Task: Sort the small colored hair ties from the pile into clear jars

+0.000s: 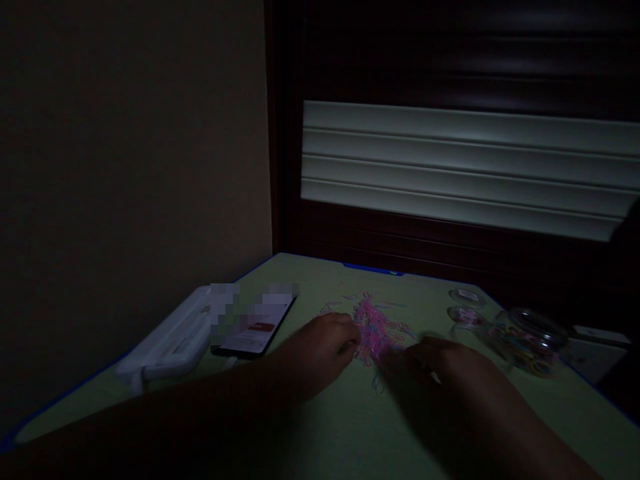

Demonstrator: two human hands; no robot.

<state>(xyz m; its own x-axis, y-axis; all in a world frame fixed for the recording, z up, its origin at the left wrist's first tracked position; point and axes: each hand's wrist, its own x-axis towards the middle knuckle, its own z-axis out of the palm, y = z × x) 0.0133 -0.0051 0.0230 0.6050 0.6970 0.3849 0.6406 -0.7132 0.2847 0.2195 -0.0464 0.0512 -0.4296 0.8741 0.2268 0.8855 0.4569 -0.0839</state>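
A heap of small pink and coloured rubber bands [376, 328] lies on a pale green table [320, 427]. My left hand [320, 347] rests at the heap's left edge with its fingers curled against the bands. My right hand [435, 367] lies at the heap's lower right edge, fingers bent and pressed into the bands. The room is dim, so what each hand pinches is too small to make out. A loose band [377, 383] lies just in front of the hands.
A phone [255, 327] with a lit screen lies left of the heap, beside a white case [170, 343]. A clear jar [525, 340] of coloured bands lies on its side at the right, its lid [467, 297] behind it. A wall and dark headboard stand behind.
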